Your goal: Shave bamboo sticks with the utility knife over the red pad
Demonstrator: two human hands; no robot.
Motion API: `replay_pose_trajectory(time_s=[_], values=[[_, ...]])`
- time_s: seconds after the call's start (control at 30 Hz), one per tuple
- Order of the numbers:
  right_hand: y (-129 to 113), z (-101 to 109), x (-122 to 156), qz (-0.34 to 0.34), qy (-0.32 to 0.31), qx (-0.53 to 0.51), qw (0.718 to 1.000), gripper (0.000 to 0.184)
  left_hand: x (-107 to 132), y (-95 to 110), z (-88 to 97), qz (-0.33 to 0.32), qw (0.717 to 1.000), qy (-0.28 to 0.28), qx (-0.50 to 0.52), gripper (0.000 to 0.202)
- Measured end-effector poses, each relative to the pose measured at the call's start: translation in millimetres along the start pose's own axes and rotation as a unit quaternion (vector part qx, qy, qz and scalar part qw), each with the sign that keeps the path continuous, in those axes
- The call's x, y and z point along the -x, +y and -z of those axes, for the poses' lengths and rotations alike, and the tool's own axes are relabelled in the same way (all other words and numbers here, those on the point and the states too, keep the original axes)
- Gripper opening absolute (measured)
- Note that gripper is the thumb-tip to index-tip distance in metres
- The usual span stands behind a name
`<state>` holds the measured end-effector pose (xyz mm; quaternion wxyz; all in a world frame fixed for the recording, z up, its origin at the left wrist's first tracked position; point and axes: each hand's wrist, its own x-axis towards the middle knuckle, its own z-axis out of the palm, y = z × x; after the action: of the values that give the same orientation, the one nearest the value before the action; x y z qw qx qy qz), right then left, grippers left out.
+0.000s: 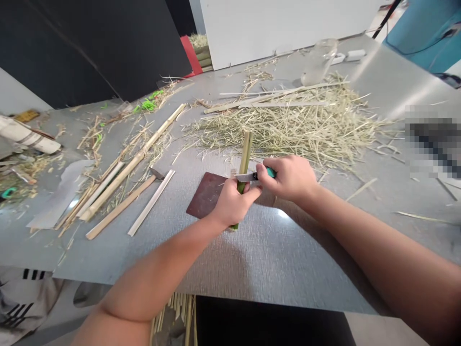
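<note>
My left hand [232, 204] is wrapped round a green bamboo strip [246, 150], which stands nearly upright, its far end leaning away over the table. My right hand [291, 178] grips a knife [246, 177] by its green and black handle. The blade lies across the bamboo just above my left fingers, touching it or very close; the exact contact is hard to see. Beneath and left of my left hand is a dark reddish-brown square pad [205, 194], flat on the metal table [288, 259].
Beyond my hands spreads a pile of thin bamboo shavings [306, 127] with long strips on top. A clear jar [319, 62] stands behind it. To the left lie a hammer [126, 206], a pale split strip [151, 203], a bamboo pole [135, 161] and a paper sheet [63, 192].
</note>
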<state>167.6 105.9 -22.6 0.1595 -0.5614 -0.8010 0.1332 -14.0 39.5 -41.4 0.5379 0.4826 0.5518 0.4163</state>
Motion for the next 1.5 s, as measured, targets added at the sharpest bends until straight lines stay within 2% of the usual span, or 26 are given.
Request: replay_pose_trajectory(time_s=[0.13,0.37,0.53,0.63,0.73,0.8,0.9,1.0,1.13,1.2,1.33,1.5], values=[[-2.8,5.2,1.3,0.009,-0.006,0.017,1.000,0.068,5.2,4.9,-3.5,-0.032,0.999,-0.022,-0.016,0.052],[-9.4,3.0,6.1,0.032,-0.022,0.031,0.999,0.068,1.8,1.5,-6.9,-0.124,0.991,0.015,-0.049,0.041],[0.2,2.3,-0.5,0.025,0.028,0.019,0.999,0.061,6.1,2.3,-6.8,-0.031,0.999,0.009,-0.004,0.048],[26.0,10.6,-14.5,-0.055,0.089,-0.010,0.994,0.060,9.0,-1.2,-6.0,0.007,1.000,-0.017,0.024,0.052],[51.2,19.4,-24.4,-0.131,0.168,-0.026,0.977,0.064,8.7,-6.7,-4.6,0.029,0.997,-0.066,0.027,0.054],[55.4,21.0,-24.8,-0.126,0.180,-0.037,0.975,0.064,6.7,-8.0,-3.7,0.038,0.995,-0.075,0.044,0.054],[41.0,15.8,-18.8,-0.077,0.154,-0.046,0.984,0.060,3.1,-4.0,-3.5,0.053,0.990,-0.081,0.106,0.052],[19.3,7.9,-10.3,-0.045,0.102,-0.028,0.993,0.059,1.2,1.3,-4.8,0.068,0.985,-0.073,0.142,0.054],[2.4,1.5,-3.0,-0.008,0.001,0.019,1.000,0.061,0.2,-1.0,-7.2,0.068,0.989,-0.051,0.121,0.053],[-1.5,0.5,-1.7,0.003,-0.029,0.039,0.999,0.063,-0.2,-5.1,-7.8,0.063,0.992,-0.038,0.098,0.050],[-4.6,1.4,-1.2,0.005,-0.042,0.060,0.997,0.063,0.0,-10.2,-7.4,0.043,0.998,-0.002,0.042,0.046],[-2.5,4.6,-1.7,0.009,-0.017,0.057,0.998,0.062,4.8,-4.5,-7.9,0.014,1.000,0.004,0.020,0.049]])
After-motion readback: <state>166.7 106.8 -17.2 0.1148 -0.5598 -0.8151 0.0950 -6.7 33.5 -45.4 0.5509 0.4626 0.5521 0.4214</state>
